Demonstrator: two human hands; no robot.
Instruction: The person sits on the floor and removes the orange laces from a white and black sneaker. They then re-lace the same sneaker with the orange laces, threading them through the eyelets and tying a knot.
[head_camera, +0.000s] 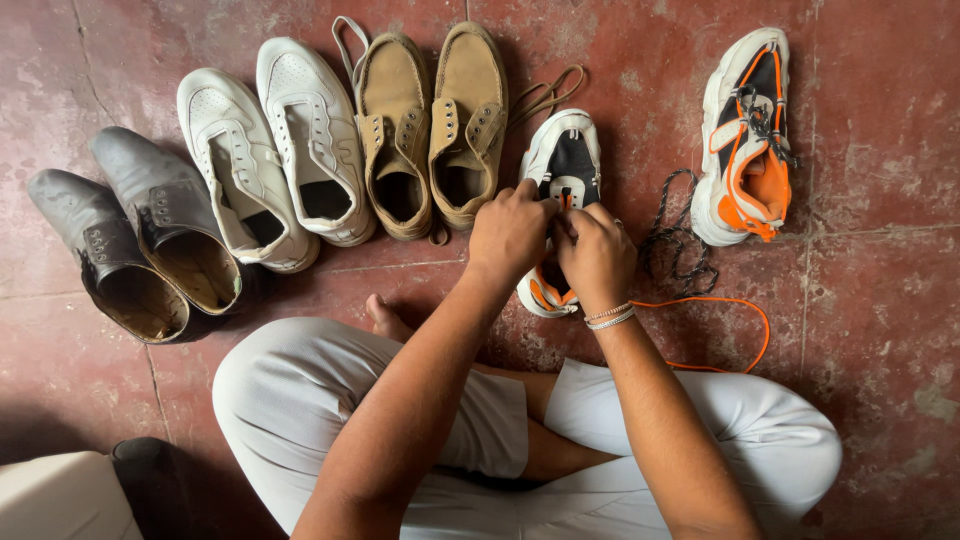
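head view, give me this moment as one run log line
left hand and right hand: both on white, black and orange sneaker | orange lace: loose on red floor | matching sneaker: apart, right

Shoes lie in a row on the floor (880, 300), and both hands (555, 240) rest on the sneaker (567, 160) between the lace-up pair (432, 130) and its mate (745, 130).

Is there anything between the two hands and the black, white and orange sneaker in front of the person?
Nothing visible. The left hand and the right hand are both already on the sneaker, at its lacing area; no other thing lies between them.
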